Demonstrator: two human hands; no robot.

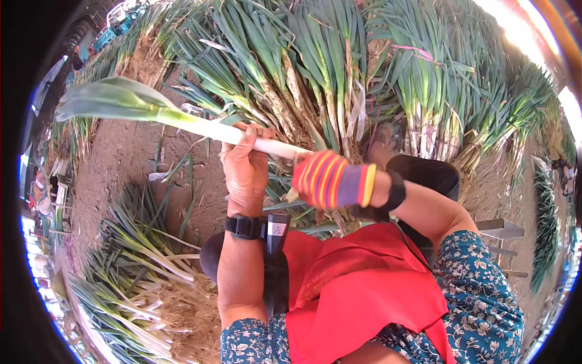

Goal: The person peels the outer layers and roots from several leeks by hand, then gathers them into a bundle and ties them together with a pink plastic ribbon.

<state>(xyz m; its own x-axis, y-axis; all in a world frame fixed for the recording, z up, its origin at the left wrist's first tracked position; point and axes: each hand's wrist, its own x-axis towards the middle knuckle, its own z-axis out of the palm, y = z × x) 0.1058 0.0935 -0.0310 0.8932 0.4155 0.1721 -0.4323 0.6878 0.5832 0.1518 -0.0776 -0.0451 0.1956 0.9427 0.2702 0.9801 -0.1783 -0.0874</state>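
A long green onion (203,127) slants across in front of me, its broad green leaf end up at the left and its white stalk running down to the right. My left hand (245,161), bare, is closed round the middle of the white stalk. My right hand (332,180), in a striped yellow, orange and purple glove, closes on the stalk's lower end. The glove hides that end and its roots.
Tied bunches of green onions (424,109) stand along the far side, with more (291,79) straight ahead. Loose green onions with tangled roots (191,309) lie at the lower left. Metal stool-like legs (500,229) stick out at the right. A red apron (364,297) covers my lap.
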